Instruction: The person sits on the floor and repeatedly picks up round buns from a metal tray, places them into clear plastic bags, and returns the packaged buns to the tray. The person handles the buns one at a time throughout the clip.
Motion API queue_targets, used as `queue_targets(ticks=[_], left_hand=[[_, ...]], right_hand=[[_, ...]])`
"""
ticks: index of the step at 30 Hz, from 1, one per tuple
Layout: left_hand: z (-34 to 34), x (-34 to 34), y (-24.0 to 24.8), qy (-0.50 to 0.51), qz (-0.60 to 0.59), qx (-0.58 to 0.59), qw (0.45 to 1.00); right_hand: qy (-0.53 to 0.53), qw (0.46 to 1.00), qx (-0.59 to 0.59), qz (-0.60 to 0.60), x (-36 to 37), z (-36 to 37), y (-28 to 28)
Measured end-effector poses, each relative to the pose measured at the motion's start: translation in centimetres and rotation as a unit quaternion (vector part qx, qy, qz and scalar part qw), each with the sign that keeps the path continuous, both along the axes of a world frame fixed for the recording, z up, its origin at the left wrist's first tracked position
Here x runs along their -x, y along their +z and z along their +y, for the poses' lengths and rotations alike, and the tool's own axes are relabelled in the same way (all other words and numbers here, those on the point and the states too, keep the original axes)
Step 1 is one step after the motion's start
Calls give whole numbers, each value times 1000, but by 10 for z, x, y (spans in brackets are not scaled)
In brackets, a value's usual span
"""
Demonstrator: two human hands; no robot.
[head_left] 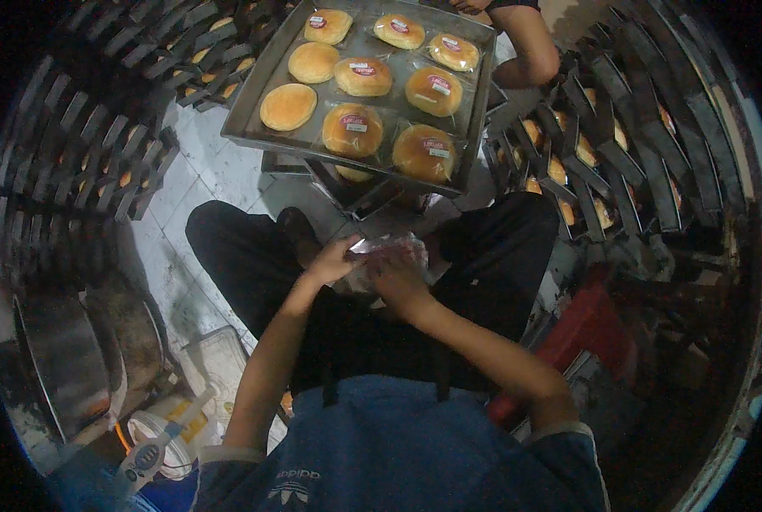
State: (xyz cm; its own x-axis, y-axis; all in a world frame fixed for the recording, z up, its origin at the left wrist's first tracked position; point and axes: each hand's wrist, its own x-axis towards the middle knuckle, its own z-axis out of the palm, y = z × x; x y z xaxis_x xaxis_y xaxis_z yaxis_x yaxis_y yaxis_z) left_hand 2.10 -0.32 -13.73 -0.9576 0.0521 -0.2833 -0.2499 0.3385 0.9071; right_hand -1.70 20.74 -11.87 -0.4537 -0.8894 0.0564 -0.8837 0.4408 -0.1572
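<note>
Over my lap, a crinkled clear plastic bag (408, 247) with reddish print is between my hands. At its left edge, the fingers of my left hand (333, 262) pinch the plastic. My right hand (398, 282) is closed over the middle of it, its fingertips partly hidden; whether there is one bag or a stack I cannot tell. Beyond my hands, a metal tray (253, 128) holds several round golden buns. Most are in clear, labelled wrapping, such as the front bun (352, 130). Two at the left, including the nearer bare bun (289, 107), look unwrapped.
Stacked trays of buns form racks at the left (99, 162) and right (594, 162). Under the front tray sits another tray (355, 194). A red container (581, 328) stands by my right side, a white bucket (163, 439) at lower left. Another person's arm (530, 47) shows beyond the tray.
</note>
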Motion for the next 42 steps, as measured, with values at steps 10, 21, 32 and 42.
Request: queue_targets(ticks=[10,21,32,42], left_hand=[[-5,-10,33,215,11,210,954],[7,-4,117,206,-76,-226,949],[-8,-18,134,254,-93,-406,873],[29,-8,116,403,267,-433,761]], right_hand=[[85,886,-158,-428,69,38,130],[25,756,85,-648,62,45,180],[125,954,76,-261,32,16,192],[160,931,125,-302,39,-61,226]])
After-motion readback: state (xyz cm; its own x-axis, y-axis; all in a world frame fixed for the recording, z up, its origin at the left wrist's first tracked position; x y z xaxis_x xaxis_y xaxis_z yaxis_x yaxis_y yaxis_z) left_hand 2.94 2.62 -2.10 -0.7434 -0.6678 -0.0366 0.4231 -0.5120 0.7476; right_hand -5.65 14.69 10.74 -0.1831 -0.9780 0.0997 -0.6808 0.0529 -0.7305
